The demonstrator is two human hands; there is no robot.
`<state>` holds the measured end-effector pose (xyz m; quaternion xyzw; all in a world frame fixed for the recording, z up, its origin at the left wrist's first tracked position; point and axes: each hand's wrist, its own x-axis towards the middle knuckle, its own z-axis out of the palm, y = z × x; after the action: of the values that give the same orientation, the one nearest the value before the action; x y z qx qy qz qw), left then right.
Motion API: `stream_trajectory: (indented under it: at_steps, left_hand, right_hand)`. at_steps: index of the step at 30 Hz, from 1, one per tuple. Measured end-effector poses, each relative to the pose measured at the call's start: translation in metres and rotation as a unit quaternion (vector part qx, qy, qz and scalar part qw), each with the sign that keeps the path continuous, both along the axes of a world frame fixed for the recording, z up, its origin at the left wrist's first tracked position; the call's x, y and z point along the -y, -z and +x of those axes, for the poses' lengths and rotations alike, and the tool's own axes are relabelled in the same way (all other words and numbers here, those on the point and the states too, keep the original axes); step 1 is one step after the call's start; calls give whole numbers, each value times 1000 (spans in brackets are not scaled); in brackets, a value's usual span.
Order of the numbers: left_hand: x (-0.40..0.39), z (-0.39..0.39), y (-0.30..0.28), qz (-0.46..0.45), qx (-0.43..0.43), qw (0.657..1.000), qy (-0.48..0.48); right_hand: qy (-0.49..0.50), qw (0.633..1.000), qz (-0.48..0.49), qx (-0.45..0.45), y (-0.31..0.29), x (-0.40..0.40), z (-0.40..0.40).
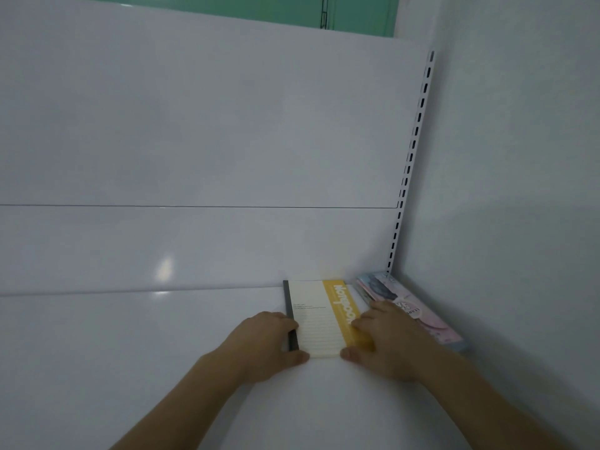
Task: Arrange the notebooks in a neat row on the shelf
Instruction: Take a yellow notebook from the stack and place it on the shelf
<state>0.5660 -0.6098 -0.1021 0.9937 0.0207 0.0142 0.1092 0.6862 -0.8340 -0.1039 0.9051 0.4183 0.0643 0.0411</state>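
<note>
A cream and yellow notebook [319, 315] with a dark grey spine lies flat on the white shelf [130, 352], its far edge near the back panel. My left hand [266, 342] grips its left, spine side, thumb at the near corner. My right hand [386, 339] holds its right side, fingers on the yellow band, thumb at the near edge. To the right, several pastel pink and blue notebooks [409, 306] lean in the shelf's corner against the side wall, partly hidden behind my right hand.
The white back panel [211, 141] rises behind the shelf. A slotted metal upright [409, 164] runs up the right corner beside the pale side wall [519, 190]. Bare shelf surface stretches to the left of the notebook.
</note>
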Motion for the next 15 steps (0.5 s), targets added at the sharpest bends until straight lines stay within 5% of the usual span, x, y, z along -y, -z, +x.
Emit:
stream_trajectory:
  at_steps: [8,15]
  left_hand:
    - [5,-5,-1,-14,-10,1000,-25]
    - [5,-28,0,16,102,990,-101]
  right_hand:
    - [-11,998,57,8,4,6,-3]
    - [-9,993,113,24,-7,-16,-28]
